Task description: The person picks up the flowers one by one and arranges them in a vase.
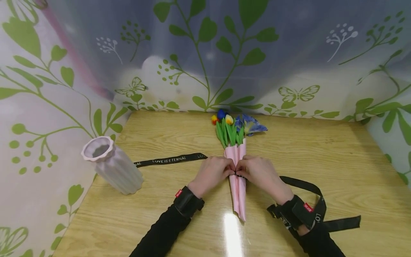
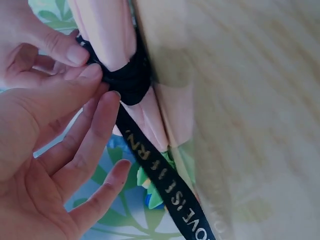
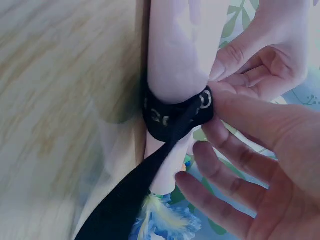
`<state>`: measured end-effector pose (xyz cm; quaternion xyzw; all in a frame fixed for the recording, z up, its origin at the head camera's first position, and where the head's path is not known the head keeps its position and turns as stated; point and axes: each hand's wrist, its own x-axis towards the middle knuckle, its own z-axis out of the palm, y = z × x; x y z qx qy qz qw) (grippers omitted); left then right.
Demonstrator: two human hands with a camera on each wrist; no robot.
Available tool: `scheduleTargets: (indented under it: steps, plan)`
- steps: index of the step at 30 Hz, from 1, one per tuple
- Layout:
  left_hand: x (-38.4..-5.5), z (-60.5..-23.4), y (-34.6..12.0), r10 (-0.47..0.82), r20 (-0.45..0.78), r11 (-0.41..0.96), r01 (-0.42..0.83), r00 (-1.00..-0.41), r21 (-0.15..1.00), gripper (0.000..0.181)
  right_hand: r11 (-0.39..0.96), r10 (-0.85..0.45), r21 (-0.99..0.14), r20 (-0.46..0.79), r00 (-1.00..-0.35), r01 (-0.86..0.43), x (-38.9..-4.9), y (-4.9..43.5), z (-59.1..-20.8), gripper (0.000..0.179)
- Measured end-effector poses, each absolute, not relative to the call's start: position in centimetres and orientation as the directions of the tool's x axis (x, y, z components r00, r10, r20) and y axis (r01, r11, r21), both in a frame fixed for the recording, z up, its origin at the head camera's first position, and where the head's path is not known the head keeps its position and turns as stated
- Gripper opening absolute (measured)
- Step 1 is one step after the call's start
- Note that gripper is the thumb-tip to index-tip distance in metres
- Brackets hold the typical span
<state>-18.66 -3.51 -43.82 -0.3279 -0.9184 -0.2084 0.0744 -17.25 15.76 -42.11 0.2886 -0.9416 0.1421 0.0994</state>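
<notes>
A small bouquet in pink wrapping paper [image 1: 238,200] lies on the wooden table, its tulips [image 1: 226,119] and blue ruffled flower [image 1: 252,125] pointing away from me. Black lettered ribbon [image 2: 127,82] is wound tightly round the paper's middle. My left hand [image 1: 213,172] pinches the ribbon at the front of the wrap between thumb and fingertips. Right beside it, my right hand [image 1: 262,175] also pinches ribbon, fingertips nearly meeting the left's. One ribbon tail [image 1: 170,159] stretches left across the table; the other tail [image 1: 305,184] loops right, past my right wrist.
A pale fluted vase [image 1: 118,167] stands at the table's left edge. Behind the table [image 1: 321,150] hangs a leaf-patterned cloth [image 1: 298,82], with more of it along both sides. Black straps with cameras sit on both wrists.
</notes>
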Motion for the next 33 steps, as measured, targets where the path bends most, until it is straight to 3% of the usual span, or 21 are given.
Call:
scheduleTargets:
  steps: [6,13,17,23,28,33]
  plan:
    - [-18.8,-43.3,-4.3,0.547,0.233,0.727,0.594,-0.805,0.344,0.004,0.8,-0.527,-0.229,0.177,-0.832,-0.555,-17.2,17.0,-41.1,0.012]
    - [-19.3,-42.6,-6.0,0.48,0.144,0.807,0.5,-0.865,0.315,0.007,0.862,-0.46,-0.243,-0.009,-0.888,-0.444,-17.4,19.6,-39.7,0.008]
    - [-19.6,-42.6,-6.2,0.49,0.171,0.793,0.518,-0.855,0.321,0.012,0.855,-0.451,-0.264,0.047,-0.891,-0.447,-17.4,19.6,-39.6,0.004]
    - [-19.7,-42.7,-5.2,0.571,0.203,0.721,0.604,-0.796,0.339,0.014,0.8,-0.516,-0.237,0.198,-0.833,-0.552,-17.2,17.4,-40.4,0.02]
    - [-19.5,-43.0,-4.7,0.601,0.187,0.706,0.626,-0.777,0.332,0.01,0.772,-0.57,-0.229,0.166,-0.805,-0.593,-16.6,16.7,-40.5,0.012]
    - [-19.7,-43.0,-5.5,0.547,0.193,0.753,0.579,-0.815,0.311,0.008,0.786,-0.567,-0.248,0.076,-0.82,-0.567,-16.4,18.6,-39.3,0.016]
